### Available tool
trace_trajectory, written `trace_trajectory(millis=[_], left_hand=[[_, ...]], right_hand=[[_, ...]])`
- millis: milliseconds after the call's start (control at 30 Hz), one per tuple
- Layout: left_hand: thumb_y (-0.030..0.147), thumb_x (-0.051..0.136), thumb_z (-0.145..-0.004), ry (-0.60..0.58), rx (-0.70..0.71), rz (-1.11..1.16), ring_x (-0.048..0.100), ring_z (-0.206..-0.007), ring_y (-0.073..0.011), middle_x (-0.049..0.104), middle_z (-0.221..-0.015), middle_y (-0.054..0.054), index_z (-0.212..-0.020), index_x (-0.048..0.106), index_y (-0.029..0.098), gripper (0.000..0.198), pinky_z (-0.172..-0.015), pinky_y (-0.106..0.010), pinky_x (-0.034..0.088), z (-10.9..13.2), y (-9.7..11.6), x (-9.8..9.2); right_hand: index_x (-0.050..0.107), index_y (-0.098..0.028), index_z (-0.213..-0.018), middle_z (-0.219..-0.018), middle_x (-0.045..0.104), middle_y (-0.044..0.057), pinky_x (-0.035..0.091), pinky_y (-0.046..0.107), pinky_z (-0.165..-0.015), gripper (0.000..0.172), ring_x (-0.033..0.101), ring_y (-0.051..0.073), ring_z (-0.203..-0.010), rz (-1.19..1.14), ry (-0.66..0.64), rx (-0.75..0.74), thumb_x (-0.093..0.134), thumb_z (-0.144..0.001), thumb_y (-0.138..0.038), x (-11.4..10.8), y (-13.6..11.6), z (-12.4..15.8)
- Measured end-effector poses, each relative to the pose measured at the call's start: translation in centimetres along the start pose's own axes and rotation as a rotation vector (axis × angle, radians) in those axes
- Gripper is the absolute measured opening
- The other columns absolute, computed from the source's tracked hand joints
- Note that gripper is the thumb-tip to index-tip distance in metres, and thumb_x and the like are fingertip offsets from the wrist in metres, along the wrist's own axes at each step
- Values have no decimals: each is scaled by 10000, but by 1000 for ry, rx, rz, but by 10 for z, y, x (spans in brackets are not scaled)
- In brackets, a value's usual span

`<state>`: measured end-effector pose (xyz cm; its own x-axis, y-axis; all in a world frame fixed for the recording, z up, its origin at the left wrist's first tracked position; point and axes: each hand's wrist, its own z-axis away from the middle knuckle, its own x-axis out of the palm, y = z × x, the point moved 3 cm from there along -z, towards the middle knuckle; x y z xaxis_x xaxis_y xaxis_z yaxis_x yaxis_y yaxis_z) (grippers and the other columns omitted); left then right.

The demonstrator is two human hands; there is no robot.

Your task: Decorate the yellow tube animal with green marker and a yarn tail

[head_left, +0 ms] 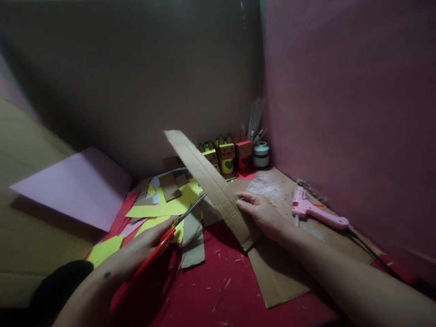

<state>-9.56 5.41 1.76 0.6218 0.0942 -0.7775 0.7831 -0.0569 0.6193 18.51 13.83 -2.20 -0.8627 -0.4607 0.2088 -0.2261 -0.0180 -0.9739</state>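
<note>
My right hand (260,213) grips a long cardboard strip (211,186) near its lower end, with fingers along its right edge. The strip slants up and to the left, and lines are marked or creased across it. My left hand (155,236) is closed on red-handled scissors (166,236); its fingers are partly hidden behind them. The blades point up and right, their tips close to the strip's left edge. Whether they touch it I cannot tell. Below the strip lie a curled grey-brown cardboard piece (193,243) and a larger flat cardboard piece (277,274).
A pink glue gun (315,210) with a cord lies at the right. Yellow paper scraps (160,210) cover the left side, beside a pink sheet (80,186). Small box figures (226,156) and a pale blue-topped jar (260,154) stand at the back. Scraps litter the red surface (211,295).
</note>
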Motion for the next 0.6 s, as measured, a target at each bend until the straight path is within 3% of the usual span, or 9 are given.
trace_trajectory(millis=[133,267,367,467,567,600], left_hand=[[433,600,-775,-91,21,-269,669,-876,-291,737,-932,-75,-989,721,249,307,-748,-323,497,-10,-14,1],[401,610,-697,12,-11,-391,622,-793,-305,681,-813,-102,-895,689,199,294,-716,-371,476,-20,-41,-5],[388,643,-653,95,-6,-446,592,-892,-351,654,-909,-141,-1024,668,163,434,-799,-450,462,-22,-45,-7],[372,542,-813,181,101,-414,591,-986,-291,607,-1093,-133,-1316,511,176,541,-866,-416,470,-18,-20,8],[276,511,-894,348,438,-304,610,-926,-237,589,-1065,-117,-1348,492,173,466,-803,-358,514,-8,22,36],[268,536,-886,385,480,-301,602,-973,-244,575,-1098,-126,-1316,518,175,441,-825,-360,514,-5,33,45]], right_hand=[[731,-206,-1002,-927,768,35,479,361,-806,275,679,201,-813,23,6,-41,667,-766,-331,1,-4,1],[732,-194,-990,-917,768,44,475,373,-829,280,678,203,-802,-20,-29,11,687,-750,-330,5,-2,4],[729,-193,-1000,-897,767,47,480,380,-812,302,678,202,-762,-108,-54,70,711,-737,-341,9,1,6],[732,-192,-984,-879,765,51,482,372,-804,307,676,196,-748,-191,-61,113,746,-711,-331,12,4,8],[734,-185,-965,-860,762,58,485,361,-785,300,678,195,-738,-274,-83,162,768,-696,-312,17,5,10],[733,-181,-969,-856,762,60,487,361,-780,306,680,196,-731,-298,-93,176,773,-694,-308,18,5,12]])
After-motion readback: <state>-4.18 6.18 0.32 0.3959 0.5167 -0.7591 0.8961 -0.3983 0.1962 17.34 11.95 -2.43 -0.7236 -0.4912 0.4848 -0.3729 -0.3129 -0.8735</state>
